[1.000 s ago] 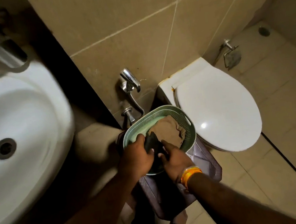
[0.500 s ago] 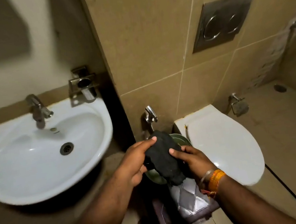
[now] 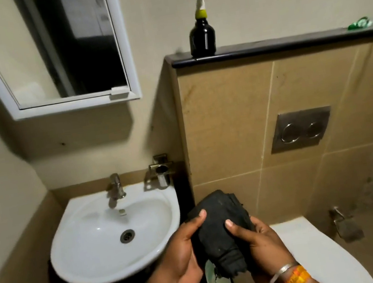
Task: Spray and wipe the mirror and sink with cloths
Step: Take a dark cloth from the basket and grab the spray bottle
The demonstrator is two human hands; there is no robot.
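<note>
Both hands, left and right, gripped the dark cloth, fingers curled round it; spraying not begun; next likely needs the bottle on the ledge

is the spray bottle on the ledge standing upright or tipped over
Upright: the spray bottle stands on its base on the black ledge, nozzle pointing up.

I see both hands, left hand and right hand, gripping a bunched black cloth near right of the white ceramic sink; dark spray bottle far on the black ledge.
</note>
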